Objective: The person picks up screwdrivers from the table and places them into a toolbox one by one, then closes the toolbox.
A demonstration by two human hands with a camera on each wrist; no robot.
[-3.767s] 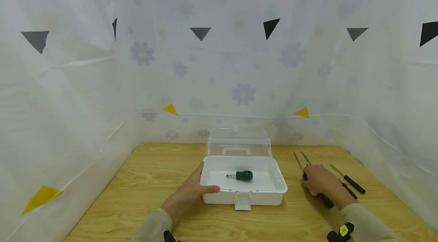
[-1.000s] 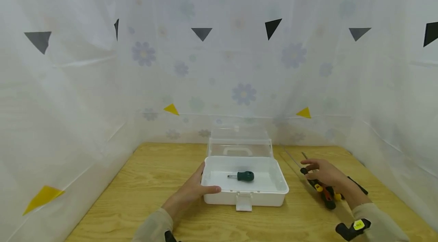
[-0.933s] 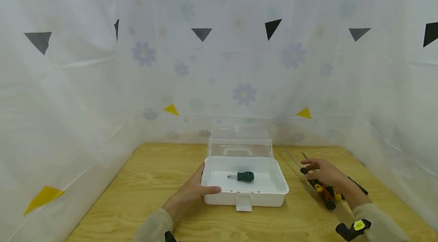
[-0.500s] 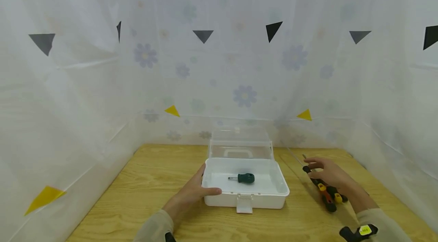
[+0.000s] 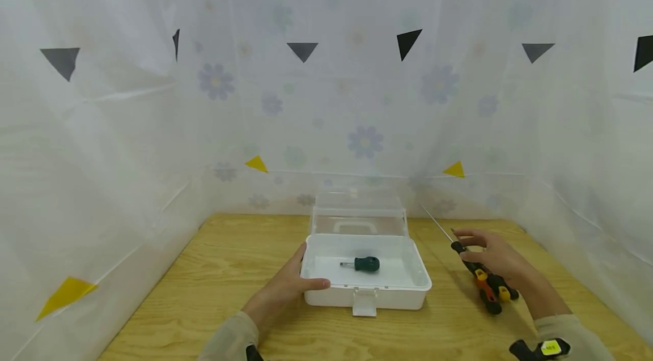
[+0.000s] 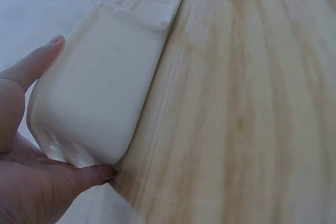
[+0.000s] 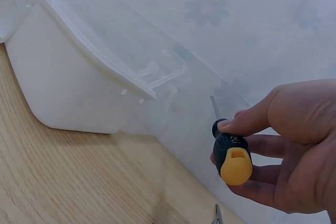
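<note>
Left hand (image 5: 282, 292): rests against the near left corner of the white box (image 5: 365, 291), thumb along the front wall, fingers straight up the left end wall; the left wrist view shows the palm cupping that corner (image 6: 94, 103); nothing is pinched or enclosed, the fingers lie flat on the plastic
White box: stands on the wooden table (image 5: 214, 270), mid-table, its clear lid (image 5: 357, 211) raised upright at the back; front latch hangs down at the near wall
Box contents: one stubby green-handled screwdriver (image 5: 363, 263) lies flat on the box floor, blade end pointing left, apart from the walls
Right hand (image 5: 495, 262): raised just above the table to the right of the box, fingers and thumb curled round the handle of a long screwdriver (image 5: 461, 250); the right wrist view shows thumb and fingers pinching the black handle with its yellow cap (image 7: 233, 158)
Long screwdriver: held off the table, thin shaft slanting up and away toward the back left, tip near the right edge of the lid, not touching the box
Other tools: an orange-and-black handled screwdriver (image 5: 487, 293) lies on the table below the right hand, with a yellow-marked handle just beside it
Surround: white flowered curtain (image 5: 357, 94) with dark and yellow triangles encloses the table
</note>
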